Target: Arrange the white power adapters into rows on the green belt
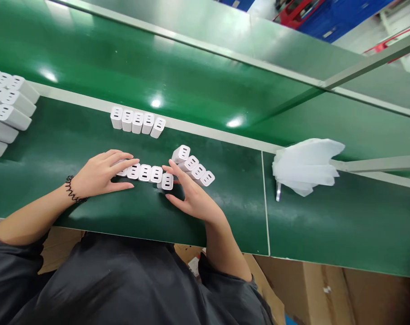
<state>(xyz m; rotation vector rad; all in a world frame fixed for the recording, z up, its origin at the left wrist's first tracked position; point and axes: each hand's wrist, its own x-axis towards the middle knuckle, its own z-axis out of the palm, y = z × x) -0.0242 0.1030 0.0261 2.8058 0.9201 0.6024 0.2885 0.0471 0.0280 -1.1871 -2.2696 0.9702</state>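
White, rounded, slotted blocks [144,173] | left fingers [123,164] parted over row [156,174] | right fingers [178,171] parted around end block [167,181] | nothing gripped

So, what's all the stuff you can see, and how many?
Front blocks: 5 visible, white, between the hands
Right blocks: 4, white, by the right hand
Back blocks: 5, white, near the bench's back edge
Left blocks: many, cut off, white, far left
Sheets: uncountable, white, right
Silver thing: 1, below sheets
Bench: 1, green, middle
Cardboard: several, brown, under bench
Bins: unclear, blue, top
Bracelet: 1, black, left wrist
Shirt: 1, dark, bottom
Hands: 2, bare, at front blocks' ends
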